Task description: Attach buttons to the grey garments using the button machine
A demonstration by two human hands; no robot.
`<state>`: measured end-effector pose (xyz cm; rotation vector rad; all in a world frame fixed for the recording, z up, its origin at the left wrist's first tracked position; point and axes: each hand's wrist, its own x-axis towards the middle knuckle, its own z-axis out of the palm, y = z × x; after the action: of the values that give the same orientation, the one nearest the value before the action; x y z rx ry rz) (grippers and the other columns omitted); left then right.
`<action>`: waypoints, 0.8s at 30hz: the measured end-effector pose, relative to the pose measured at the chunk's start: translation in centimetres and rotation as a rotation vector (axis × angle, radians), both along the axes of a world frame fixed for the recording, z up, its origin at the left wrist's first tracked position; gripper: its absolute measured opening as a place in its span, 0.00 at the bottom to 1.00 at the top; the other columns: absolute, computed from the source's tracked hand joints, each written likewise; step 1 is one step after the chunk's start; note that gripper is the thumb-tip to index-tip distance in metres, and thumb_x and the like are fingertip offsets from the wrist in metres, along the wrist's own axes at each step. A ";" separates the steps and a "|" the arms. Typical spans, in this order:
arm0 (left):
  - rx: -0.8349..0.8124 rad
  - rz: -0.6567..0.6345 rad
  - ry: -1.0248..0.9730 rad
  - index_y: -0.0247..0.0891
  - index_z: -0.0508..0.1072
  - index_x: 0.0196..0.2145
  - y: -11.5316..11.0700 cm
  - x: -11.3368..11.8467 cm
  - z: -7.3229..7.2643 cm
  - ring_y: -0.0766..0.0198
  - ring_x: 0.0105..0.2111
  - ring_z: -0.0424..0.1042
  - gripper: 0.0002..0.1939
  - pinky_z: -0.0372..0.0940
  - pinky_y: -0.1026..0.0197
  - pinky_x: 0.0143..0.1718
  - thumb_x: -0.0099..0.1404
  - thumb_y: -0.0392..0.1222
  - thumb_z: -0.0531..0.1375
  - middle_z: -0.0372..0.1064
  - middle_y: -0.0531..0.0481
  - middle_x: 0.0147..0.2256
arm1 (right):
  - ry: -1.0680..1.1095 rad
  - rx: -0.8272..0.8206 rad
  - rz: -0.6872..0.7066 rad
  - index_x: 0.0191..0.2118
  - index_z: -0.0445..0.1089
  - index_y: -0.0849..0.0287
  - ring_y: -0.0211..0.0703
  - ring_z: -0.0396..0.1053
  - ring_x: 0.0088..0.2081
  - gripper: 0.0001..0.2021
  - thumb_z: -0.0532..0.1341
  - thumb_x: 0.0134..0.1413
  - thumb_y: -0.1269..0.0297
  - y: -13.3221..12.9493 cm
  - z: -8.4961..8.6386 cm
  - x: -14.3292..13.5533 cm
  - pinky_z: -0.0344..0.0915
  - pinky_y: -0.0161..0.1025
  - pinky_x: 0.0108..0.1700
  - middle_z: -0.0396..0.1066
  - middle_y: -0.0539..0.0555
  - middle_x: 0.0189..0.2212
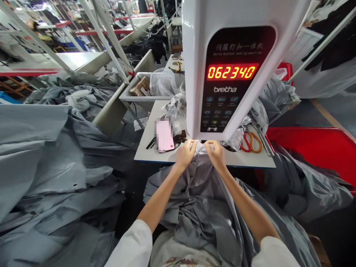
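Both my hands are at the near side of a white button sewing machine (194,74), just under its lit red display. Between thumb and fingers, my left hand (187,152) pinches the edge of a grey garment (200,170). A short way to the right, my right hand (215,152) pinches the same edge. From there the grey fabric hangs over the table's front and spreads across my lap. The machine head hides the sewing point and part of the fingertips.
A phone (164,135) lies left on the white table (147,152); scissors (251,142) lie right, near clear plastic bags (178,107). Grey fabric piles (50,178) fill the left side. A red bin (314,144) stands right. A grey tray (155,98) stands behind.
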<state>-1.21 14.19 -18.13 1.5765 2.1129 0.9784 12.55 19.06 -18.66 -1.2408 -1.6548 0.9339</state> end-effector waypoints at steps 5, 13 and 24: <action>-0.059 -0.015 0.184 0.37 0.71 0.44 0.0 0.2 0.5 0.57 0.35 0.74 0.16 0.59 0.62 0.34 0.70 0.48 0.49 0.75 0.45 0.35 | -0.051 0.012 0.003 0.32 0.70 0.56 0.45 0.70 0.35 0.12 0.57 0.53 0.53 -0.1 -0.2 0.0 0.62 0.39 0.40 0.74 0.52 0.31; -0.041 -0.047 0.322 0.34 0.69 0.48 -0.3 0.6 0.2 0.57 0.31 0.72 0.18 0.59 0.61 0.32 0.71 0.47 0.48 0.72 0.44 0.28 | -0.085 0.040 -0.025 0.32 0.69 0.56 0.45 0.69 0.33 0.13 0.56 0.55 0.51 -0.9 -0.6 0.0 0.62 0.40 0.39 0.73 0.52 0.30; 0.255 -0.170 0.081 0.38 0.73 0.38 -0.2 0.4 -0.6 0.61 0.43 0.64 0.13 0.60 0.59 0.48 0.68 0.34 0.48 0.68 0.46 0.41 | -0.183 0.028 -0.012 0.33 0.68 0.55 0.42 0.65 0.27 0.11 0.55 0.56 0.54 -0.7 -0.1 0.5 0.57 0.36 0.31 0.70 0.49 0.24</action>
<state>-0.86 13.95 -18.73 1.9122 1.9260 1.1791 13.08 18.39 -18.72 -1.3492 -1.7943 0.8072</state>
